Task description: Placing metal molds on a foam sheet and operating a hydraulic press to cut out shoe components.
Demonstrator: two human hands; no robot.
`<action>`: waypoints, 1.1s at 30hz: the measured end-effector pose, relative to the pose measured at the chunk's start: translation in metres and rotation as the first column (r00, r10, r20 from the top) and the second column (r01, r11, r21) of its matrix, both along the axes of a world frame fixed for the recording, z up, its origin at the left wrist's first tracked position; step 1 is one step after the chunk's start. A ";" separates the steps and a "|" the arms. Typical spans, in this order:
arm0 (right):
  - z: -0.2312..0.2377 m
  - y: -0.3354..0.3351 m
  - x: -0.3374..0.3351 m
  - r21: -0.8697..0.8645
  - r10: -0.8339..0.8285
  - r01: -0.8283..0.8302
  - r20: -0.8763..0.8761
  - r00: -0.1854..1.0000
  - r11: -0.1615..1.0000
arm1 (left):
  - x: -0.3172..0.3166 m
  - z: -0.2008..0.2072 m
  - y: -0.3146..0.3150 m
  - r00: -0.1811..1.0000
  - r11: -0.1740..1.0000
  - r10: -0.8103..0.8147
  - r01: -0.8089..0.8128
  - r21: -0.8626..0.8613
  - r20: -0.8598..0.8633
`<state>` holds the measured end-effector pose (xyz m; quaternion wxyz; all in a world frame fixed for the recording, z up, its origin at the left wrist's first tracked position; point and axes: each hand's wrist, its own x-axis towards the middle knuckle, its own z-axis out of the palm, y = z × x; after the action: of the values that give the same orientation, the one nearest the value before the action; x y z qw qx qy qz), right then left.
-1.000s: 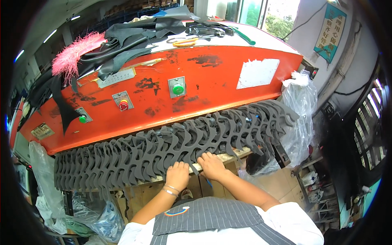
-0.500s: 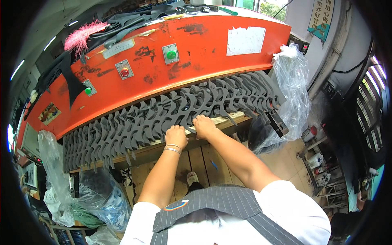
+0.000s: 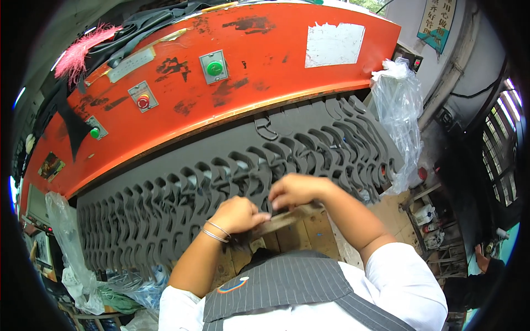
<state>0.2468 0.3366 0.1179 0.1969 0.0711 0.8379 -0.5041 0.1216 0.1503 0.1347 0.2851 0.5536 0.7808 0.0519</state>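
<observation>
A dark grey foam-like sheet (image 3: 182, 146) lies across the bed below a red machine (image 3: 182, 60). Rows of curved cut-outs run through its near part, leaving wavy strips, and its far band is mostly uncut. At the near edge, my left hand (image 3: 238, 214) is closed on the sheet, thumb pointing right. My right hand (image 3: 301, 190) is just beside it, fingers curled down onto the same edge and slightly blurred. The fingertips of both are partly hidden. A pale worn board edge (image 3: 284, 220) shows beneath my hands.
The machine's front carries green buttons (image 3: 214, 68) and a red button (image 3: 143, 101). Clear plastic bags hang at the right end (image 3: 396, 116) and left end (image 3: 69, 243). A rack (image 3: 433, 220) with containers stands on the right. At the far right, another person's hand (image 3: 485, 259) shows.
The cut sheet has slid out toward me, baring a mostly uncut band behind the cut-outs. Both hands have come nearer my body, with elbows bent more. The view has shifted slightly.
</observation>
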 end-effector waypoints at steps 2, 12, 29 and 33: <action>-0.003 0.034 -0.012 0.250 -0.081 0.215 -0.457 0.886 0.944 | -0.002 -0.001 0.030 0.985 0.940 0.164 -0.137 0.313 -0.061; -0.004 0.088 -0.101 0.703 0.007 -0.098 0.131 0.991 0.704 | -0.030 -0.091 0.113 0.967 0.796 0.012 0.146 0.588 -0.256; 0.040 0.114 -0.036 -0.481 -0.434 0.112 -0.635 0.638 0.869 | -0.022 -0.074 0.095 0.991 0.811 0.128 -0.081 0.580 -0.040; 0.011 0.051 -0.063 0.289 0.040 0.216 -0.679 0.733 0.933 | -0.062 -0.098 0.081 0.800 0.360 0.460 -0.565 0.743 0.385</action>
<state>0.1837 0.3878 0.1285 -0.1603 -0.0424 0.9229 -0.3474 0.0598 0.2312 0.0368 -0.0001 0.3440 0.7745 0.5309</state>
